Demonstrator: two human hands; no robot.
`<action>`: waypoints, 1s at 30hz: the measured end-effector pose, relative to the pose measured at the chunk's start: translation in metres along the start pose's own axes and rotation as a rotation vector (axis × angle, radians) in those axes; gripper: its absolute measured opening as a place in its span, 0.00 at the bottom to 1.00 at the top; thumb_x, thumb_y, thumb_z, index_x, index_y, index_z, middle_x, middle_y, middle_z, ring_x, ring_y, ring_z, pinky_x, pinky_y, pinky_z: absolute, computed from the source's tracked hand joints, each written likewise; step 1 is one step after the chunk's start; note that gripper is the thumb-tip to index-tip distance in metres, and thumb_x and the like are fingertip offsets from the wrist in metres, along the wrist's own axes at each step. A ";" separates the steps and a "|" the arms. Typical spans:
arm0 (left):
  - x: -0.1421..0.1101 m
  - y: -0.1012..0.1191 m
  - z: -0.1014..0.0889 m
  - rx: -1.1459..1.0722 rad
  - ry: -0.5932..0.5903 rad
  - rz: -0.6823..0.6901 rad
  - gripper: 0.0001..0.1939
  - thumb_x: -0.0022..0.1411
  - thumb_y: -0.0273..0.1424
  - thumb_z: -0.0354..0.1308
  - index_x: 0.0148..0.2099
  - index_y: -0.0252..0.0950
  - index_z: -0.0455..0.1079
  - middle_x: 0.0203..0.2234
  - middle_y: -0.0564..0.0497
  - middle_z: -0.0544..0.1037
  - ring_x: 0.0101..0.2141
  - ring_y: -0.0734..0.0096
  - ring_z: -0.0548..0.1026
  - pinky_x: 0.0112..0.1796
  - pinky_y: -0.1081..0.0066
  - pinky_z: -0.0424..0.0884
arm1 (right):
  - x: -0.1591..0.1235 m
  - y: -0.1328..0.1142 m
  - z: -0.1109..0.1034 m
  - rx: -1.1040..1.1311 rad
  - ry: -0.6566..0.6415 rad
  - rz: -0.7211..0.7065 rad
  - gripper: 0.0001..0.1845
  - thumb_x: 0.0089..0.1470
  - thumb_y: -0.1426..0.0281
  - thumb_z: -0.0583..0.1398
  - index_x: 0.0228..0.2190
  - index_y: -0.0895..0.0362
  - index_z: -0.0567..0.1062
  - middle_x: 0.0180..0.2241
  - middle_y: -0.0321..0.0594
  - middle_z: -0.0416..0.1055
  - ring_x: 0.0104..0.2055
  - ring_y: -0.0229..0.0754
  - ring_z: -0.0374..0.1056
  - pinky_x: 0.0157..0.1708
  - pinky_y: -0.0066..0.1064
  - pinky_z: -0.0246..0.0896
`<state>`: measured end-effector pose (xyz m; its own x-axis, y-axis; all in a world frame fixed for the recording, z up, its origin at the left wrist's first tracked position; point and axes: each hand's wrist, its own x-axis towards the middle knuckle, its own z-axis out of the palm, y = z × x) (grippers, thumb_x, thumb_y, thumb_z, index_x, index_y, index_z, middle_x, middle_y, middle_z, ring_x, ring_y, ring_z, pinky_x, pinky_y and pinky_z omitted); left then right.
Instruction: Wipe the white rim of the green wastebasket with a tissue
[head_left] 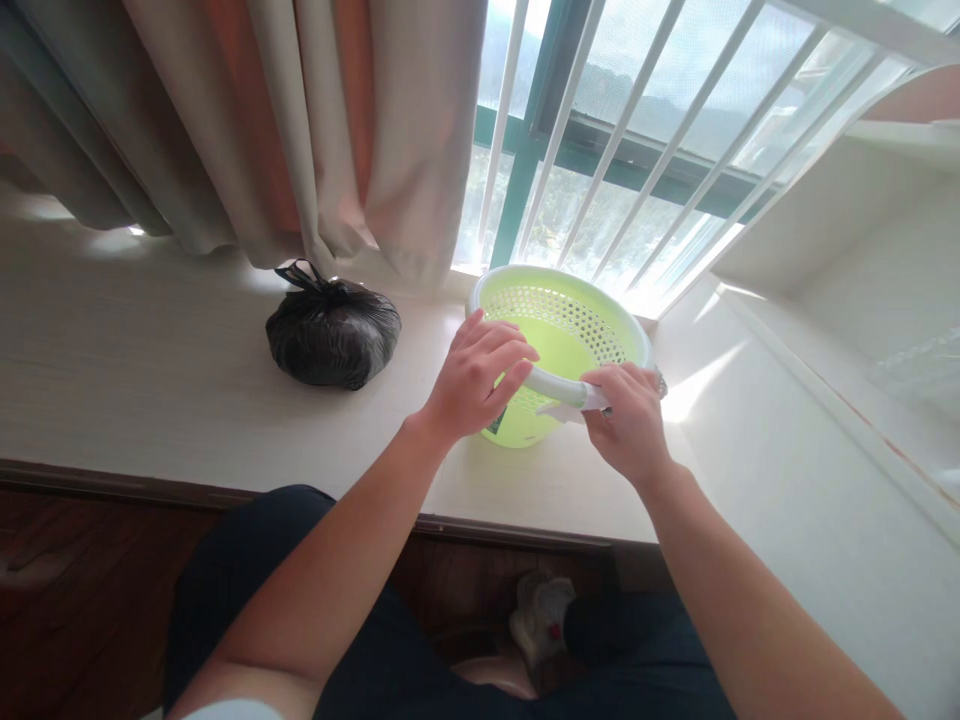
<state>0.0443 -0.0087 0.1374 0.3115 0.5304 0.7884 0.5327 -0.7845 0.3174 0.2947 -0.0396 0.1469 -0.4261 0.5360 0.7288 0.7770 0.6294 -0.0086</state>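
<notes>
Both hands on near rim of green perforated colander [562, 330] on windowsill ledge [150, 370]: left hand [472, 380] draped over rim, right hand [630, 420] pinching white label [581, 400]. Looks mid-peel; next needs steady pull, rim braced.

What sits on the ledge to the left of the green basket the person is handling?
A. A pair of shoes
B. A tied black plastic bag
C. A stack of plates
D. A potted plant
B: a tied black plastic bag lies on the ledge left of the green basket, apart from it.
</notes>
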 end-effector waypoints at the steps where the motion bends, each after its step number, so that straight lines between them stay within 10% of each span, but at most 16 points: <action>1: 0.000 0.002 -0.001 -0.004 0.004 -0.012 0.19 0.80 0.38 0.44 0.47 0.41 0.77 0.46 0.51 0.83 0.56 0.65 0.77 0.72 0.53 0.52 | 0.001 -0.003 0.000 0.000 0.001 0.001 0.07 0.59 0.75 0.61 0.37 0.51 0.70 0.32 0.36 0.76 0.37 0.48 0.69 0.42 0.40 0.55; 13: -0.001 0.048 0.003 0.104 0.066 -0.144 0.17 0.79 0.39 0.49 0.51 0.41 0.78 0.50 0.49 0.83 0.61 0.57 0.75 0.74 0.41 0.44 | 0.013 -0.035 0.016 -0.035 0.036 0.015 0.05 0.62 0.73 0.59 0.37 0.51 0.69 0.31 0.37 0.73 0.35 0.48 0.64 0.41 0.41 0.52; 30: -0.009 0.033 0.019 0.174 0.160 -0.109 0.17 0.78 0.35 0.48 0.44 0.42 0.80 0.42 0.53 0.84 0.56 0.60 0.77 0.74 0.46 0.48 | 0.012 -0.037 0.019 -0.072 0.033 0.032 0.03 0.63 0.72 0.59 0.38 0.51 0.70 0.31 0.38 0.72 0.37 0.49 0.64 0.42 0.41 0.52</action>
<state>0.0741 -0.0338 0.1309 0.1243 0.5402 0.8323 0.6879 -0.6514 0.3201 0.2520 -0.0458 0.1435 -0.3859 0.5356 0.7511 0.8218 0.5696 0.0161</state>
